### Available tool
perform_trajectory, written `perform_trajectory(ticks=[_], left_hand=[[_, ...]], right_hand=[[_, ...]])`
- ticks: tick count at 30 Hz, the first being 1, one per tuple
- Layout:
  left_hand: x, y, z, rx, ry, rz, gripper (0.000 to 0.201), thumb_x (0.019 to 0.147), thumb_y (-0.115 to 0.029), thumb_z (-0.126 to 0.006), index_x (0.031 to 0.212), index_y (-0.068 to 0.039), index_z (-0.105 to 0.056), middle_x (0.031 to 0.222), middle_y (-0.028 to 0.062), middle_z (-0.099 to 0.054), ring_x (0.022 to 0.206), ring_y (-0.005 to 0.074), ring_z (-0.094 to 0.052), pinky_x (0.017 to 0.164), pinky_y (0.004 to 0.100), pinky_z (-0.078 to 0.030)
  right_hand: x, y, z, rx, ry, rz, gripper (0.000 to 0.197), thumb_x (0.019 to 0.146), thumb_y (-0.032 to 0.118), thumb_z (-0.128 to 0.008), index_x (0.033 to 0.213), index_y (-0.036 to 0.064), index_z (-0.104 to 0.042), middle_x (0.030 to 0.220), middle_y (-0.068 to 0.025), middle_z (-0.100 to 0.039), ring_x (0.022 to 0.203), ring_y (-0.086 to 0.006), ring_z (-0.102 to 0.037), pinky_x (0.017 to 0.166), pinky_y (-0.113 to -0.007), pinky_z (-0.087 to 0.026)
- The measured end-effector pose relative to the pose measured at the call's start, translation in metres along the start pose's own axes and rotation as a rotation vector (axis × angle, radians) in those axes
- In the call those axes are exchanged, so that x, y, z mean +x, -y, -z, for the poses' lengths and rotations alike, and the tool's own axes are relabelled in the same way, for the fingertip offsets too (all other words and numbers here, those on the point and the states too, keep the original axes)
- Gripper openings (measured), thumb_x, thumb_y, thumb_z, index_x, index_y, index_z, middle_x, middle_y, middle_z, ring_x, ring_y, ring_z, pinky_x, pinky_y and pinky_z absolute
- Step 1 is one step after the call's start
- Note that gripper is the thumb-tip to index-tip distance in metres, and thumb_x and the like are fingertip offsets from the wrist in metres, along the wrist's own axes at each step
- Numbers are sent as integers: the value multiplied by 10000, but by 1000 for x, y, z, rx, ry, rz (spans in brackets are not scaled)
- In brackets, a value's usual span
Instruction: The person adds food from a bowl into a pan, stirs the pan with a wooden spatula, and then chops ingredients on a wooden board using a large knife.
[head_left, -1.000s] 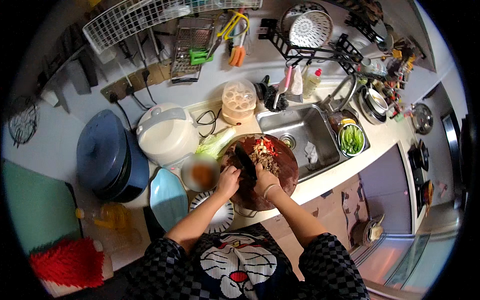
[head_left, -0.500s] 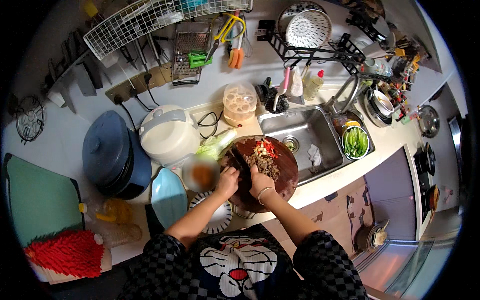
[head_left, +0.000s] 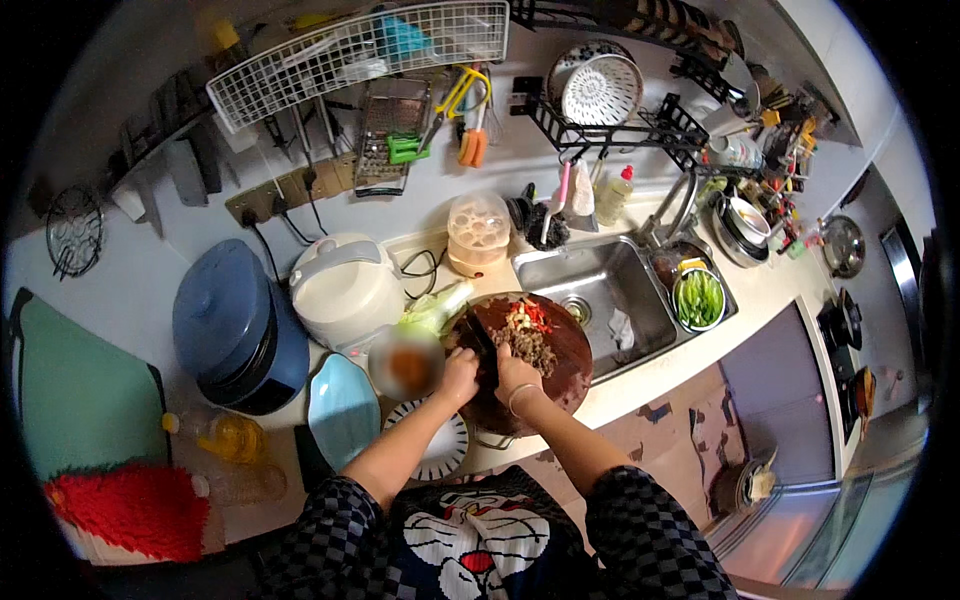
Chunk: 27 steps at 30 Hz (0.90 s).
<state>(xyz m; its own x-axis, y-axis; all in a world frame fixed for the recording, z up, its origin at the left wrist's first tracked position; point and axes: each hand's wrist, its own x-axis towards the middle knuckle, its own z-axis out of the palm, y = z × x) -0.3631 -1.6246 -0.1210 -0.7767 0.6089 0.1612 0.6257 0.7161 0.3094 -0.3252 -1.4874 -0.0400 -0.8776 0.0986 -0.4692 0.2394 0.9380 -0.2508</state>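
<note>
A round dark wooden cutting board (head_left: 572, 375) lies on the counter below my hands. My right hand (head_left: 516, 378) is closed round the handle of a kitchen knife (head_left: 480, 328), its dark blade pointing away over the board. My left hand (head_left: 460, 376) is closed with curled fingers at the board's left side, beside the blade; what is in its fingers is hidden. Right of the knife sits a heap of chopped brown food (head_left: 530, 352), with chopped red and pale pieces (head_left: 532, 317) just beyond it. Leafy greens (head_left: 436, 308) touch the board's far left edge.
A blurred bowl (head_left: 406, 362), a striped plate (head_left: 440, 450) and a light-blue dish (head_left: 342, 410) crowd the left. Behind stand a white rice cooker (head_left: 348, 295) and an egg steamer (head_left: 478, 235). A steel sink (head_left: 600, 265) and a bowl of green peppers (head_left: 699, 299) lie right.
The whole view has shifted and tilted slightly, with the counter lower in the picture. Both hands stay at the board, the right one still holding the knife; the food heaps look much the same.
</note>
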Motion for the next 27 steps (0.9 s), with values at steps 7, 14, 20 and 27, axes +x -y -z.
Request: perform_trajectory(ticks=[7, 14, 20, 27], left_hand=[[7, 10, 2, -21, 50, -93, 259, 568, -28, -704, 822, -8, -658, 902, 99, -565, 939, 288, -533, 822, 361, -486], [4, 0, 0, -50, 13, 18, 282, 598, 3, -667, 879, 11, -660, 931, 115, -570, 947, 299, -534, 817, 370, -487], [-7, 0, -10, -177, -194, 47, 277, 604, 34, -631, 879, 20, -658, 898, 131, -570, 909, 321, -543, 797, 391, -483], [-6, 1, -4, -157, -159, 44, 265, 612, 36, -631, 874, 16, -660, 925, 125, -587, 916, 318, -542, 805, 386, -479]], right_hand=[[-2, -5, -17, 33, -96, 35, 586, 728, 68, -667, 1203, 23, -326, 939, -220, -658, 894, -365, -653, 748, -432, -538], [-4, -5, -5, 24, -82, 68, 462, 742, 60, -622, 1113, 17, -350, 915, -229, -659, 881, -374, -653, 743, -441, -535], [-1, -10, -6, -43, -65, 98, 511, 737, 74, -637, 1144, 12, -334, 904, -214, -658, 880, -368, -654, 734, -436, -536], [5, -8, -10, -40, -41, 99, 569, 723, 83, -670, 1170, 11, -325, 937, -199, -659, 904, -357, -653, 743, -424, -539]])
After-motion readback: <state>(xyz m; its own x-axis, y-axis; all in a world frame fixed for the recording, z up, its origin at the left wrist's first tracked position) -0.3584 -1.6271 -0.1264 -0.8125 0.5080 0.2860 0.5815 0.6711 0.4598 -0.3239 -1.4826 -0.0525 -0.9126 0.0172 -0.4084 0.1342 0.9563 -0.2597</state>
